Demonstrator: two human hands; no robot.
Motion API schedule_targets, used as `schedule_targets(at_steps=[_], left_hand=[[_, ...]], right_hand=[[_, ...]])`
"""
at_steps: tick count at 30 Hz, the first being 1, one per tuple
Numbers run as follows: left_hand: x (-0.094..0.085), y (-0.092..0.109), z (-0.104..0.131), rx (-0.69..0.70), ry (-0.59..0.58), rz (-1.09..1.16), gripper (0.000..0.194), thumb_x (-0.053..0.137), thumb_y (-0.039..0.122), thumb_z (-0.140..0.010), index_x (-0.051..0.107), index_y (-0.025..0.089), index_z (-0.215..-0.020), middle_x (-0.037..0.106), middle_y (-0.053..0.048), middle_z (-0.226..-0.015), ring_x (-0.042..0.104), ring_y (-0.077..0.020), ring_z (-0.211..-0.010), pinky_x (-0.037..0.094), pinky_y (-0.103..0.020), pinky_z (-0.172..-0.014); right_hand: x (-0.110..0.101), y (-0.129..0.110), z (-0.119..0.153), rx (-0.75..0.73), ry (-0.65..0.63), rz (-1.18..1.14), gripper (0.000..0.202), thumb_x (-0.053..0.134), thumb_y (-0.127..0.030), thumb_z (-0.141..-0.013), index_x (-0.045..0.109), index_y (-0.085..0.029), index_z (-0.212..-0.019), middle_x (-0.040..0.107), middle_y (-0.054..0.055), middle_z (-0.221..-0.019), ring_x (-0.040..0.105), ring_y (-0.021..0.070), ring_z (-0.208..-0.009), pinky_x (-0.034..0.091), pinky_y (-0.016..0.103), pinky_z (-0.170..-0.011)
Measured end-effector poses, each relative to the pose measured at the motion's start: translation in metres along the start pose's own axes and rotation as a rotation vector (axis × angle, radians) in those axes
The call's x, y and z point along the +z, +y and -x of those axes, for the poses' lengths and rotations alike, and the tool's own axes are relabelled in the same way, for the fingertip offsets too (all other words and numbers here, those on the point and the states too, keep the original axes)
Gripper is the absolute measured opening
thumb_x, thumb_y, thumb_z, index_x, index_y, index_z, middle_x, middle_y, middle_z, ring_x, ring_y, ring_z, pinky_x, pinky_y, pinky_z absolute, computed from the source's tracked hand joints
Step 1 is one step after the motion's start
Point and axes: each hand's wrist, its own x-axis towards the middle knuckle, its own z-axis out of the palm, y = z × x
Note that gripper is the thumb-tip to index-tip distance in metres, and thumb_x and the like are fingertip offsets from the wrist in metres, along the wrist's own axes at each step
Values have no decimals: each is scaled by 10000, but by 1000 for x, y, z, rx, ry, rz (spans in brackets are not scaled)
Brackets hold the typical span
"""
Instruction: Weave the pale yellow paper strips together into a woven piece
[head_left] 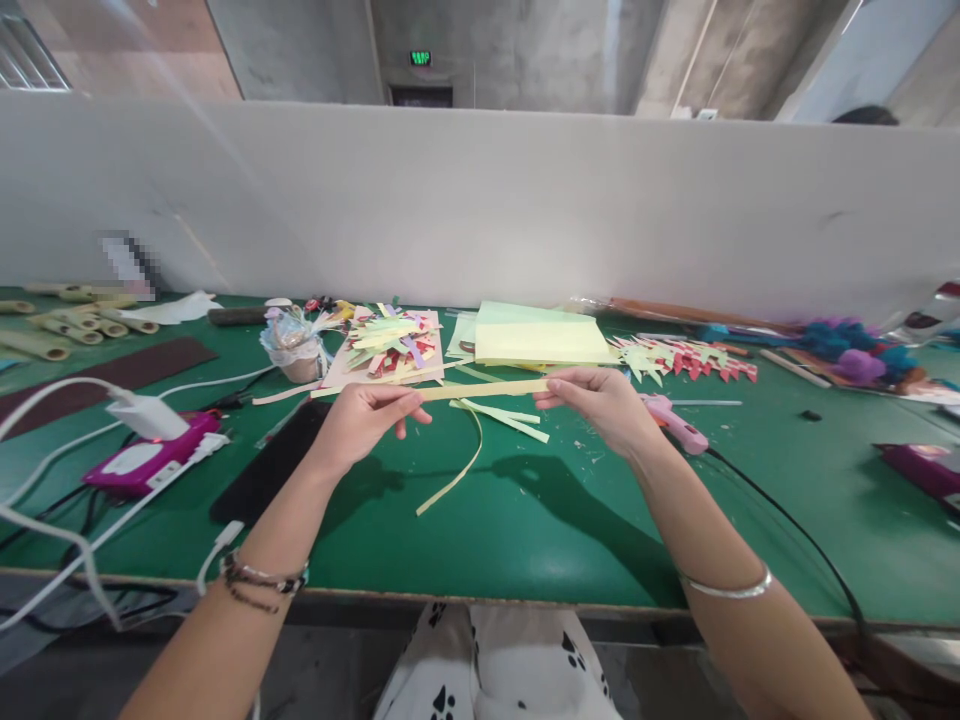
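A narrow pale-yellow paper strip (484, 391) is stretched level above the green table, one end in each hand. My left hand (367, 418) pinches its left end between thumb and fingers. At the other end, my right hand (596, 402) is closed on the strip in a similar pinch. Below it, a curled yellow-green strip (457, 480) and a few light green strips (514, 418) lie on the table. Just right of my right hand rests a pink glue gun (675, 424) with a black cord.
Cut paper pieces (390, 345) are heaped on a pink sheet, beside stacked paper sheets (540, 335). A folded red-and-green paper chain (694, 360) lies to the right. A black phone-like slab (262, 465), a purple power strip (154, 455) and white cables occupy the left, near bamboo tubes (82, 320).
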Motion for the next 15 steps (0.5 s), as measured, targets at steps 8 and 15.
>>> schedule_targets(at_steps=[8,15], left_hand=[[4,2,2,-18,39,-2,244,612,361,-730,707,152,-648,698,-36,-645,489,-77,-447,432,-195,-474],[8,-1,2,-18,52,9,234,608,359,-729,702,156,-661,701,-35,-660,485,-75,-444,442,-199,-481]], right_hand=[[0,-7,3,-31,-7,116,269,671,-422,-701,667,-175,-810,723,43,-748,693,171,-706,533,327,-775],[2,-12,4,-42,-11,157,300,661,-453,-692,650,-172,-796,721,50,-742,691,184,-699,528,343,-767]])
